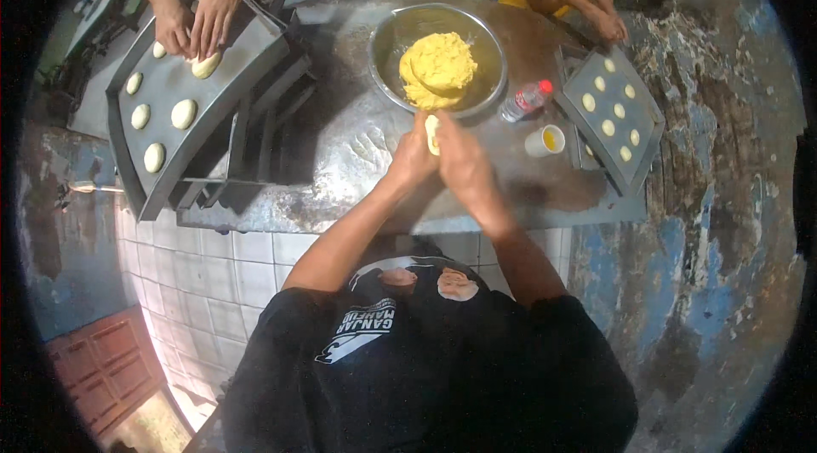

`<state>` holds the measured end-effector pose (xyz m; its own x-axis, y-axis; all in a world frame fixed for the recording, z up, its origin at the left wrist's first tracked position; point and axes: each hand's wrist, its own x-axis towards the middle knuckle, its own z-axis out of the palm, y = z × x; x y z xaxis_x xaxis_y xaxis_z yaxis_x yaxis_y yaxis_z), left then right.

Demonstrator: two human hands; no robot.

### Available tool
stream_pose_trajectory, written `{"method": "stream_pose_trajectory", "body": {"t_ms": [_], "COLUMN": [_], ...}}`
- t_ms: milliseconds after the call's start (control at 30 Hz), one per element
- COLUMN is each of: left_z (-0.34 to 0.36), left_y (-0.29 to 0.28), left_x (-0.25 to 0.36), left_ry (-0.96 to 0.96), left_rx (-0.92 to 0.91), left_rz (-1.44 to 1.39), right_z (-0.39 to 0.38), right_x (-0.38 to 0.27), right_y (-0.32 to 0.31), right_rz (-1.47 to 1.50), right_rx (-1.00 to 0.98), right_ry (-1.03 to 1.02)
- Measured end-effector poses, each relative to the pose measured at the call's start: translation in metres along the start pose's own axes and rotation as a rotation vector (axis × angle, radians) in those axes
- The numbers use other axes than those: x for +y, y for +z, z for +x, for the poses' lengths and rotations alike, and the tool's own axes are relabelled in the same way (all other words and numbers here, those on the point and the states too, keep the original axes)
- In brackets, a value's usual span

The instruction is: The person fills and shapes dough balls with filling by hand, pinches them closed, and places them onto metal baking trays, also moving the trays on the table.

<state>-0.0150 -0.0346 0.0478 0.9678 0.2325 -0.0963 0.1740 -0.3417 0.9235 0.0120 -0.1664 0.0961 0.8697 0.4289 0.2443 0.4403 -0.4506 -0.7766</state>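
A small pale piece of dough (432, 135) is held between my two hands, in front of a wide metal bowl (375, 53). My left hand (413, 153) is closed round its left side. From the right, my right hand (465, 162) presses against it, slightly blurred by motion. Inside the bowl lies a big mound of soft yellow filling (438, 68). My fingers hide part of the dough piece.
Stacked baking trays (247, 83) with dough balls stand at the left, where a co-worker's hands (197, 28) touch one ball. At the right are a bottle (528, 101), a cup (545, 141) and another dough tray (614, 87), near a second co-worker's hand (610, 26).
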Motion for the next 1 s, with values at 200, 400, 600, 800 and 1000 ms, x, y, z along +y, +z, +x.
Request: {"method": "stream_pose_trajectory", "body": {"t_ms": [200, 400, 600, 800, 1000], "left_z": [-0.072, -0.14, -0.191, -0.208, -0.209], "left_y": [0.018, 0.039, 0.057, 0.072, 0.06], "left_x": [-0.002, 0.007, -0.015, -0.05, -0.097], "left_ry": [0.363, 0.05, -0.031, -0.252, -0.296], "left_rx": [0.038, -0.234, -0.484, -0.592, -0.595], "left_rz": [0.004, -0.336, 0.085, 0.16, -0.202], "right_z": [-0.061, -0.128, -0.186, -0.211, -0.191], "right_x": [-0.014, 0.03, 0.032, 0.054, 0.196], "right_y": [-0.04, -0.049, -0.048, -0.047, -0.063], "right_rz": [0.116, 0.819, 0.17, 0.929, 0.583], "right_rx": [0.032, 0.022, -0.492, -0.648, 0.192], "right_ry": [0.092, 0.379, 0.265, 0.705, 0.761]}}
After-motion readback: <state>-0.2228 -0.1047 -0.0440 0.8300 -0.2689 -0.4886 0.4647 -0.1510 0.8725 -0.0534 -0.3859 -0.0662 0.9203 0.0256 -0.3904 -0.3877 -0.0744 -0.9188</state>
